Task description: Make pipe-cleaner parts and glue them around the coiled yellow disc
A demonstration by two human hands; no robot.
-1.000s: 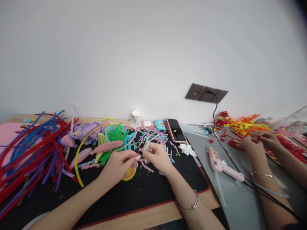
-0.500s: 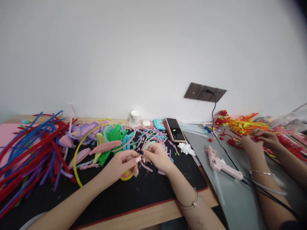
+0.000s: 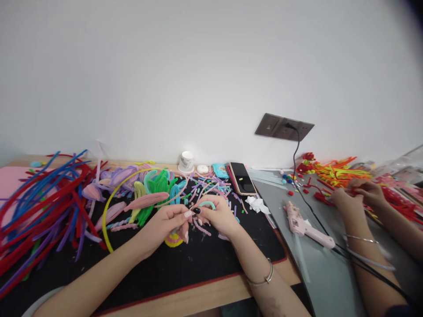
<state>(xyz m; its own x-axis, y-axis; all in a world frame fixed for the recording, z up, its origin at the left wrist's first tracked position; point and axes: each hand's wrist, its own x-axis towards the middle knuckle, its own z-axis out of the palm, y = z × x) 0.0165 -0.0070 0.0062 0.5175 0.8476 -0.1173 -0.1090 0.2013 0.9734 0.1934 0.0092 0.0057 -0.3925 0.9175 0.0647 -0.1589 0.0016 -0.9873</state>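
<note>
Over the black mat (image 3: 211,268), my left hand (image 3: 175,222) and my right hand (image 3: 214,215) meet at the fingertips. A teal fuzzy stem (image 3: 207,204) curves over the fingers of my right hand, which pinch it with a pink strand partly hidden. The left thumb and forefinger are pinched at the same spot; what they hold is too small to make out. Under my left hand lies a yellow and pink fuzzy piece (image 3: 174,240). Pink petal shapes (image 3: 147,201) and green loops (image 3: 161,182) lie just beyond it.
Red, blue and purple stems (image 3: 49,211) heap at the left. Behind are a white cup (image 3: 187,161), a phone (image 3: 242,178) and cut stem pieces. Right of them lie tissue (image 3: 257,204) and a corded pink glue gun (image 3: 307,229). Another person's hands (image 3: 355,198) work at the far right.
My fingertips have shifted slightly, and the teal stem now shows as a tighter curve over my right hand. The view has moved a little.
</note>
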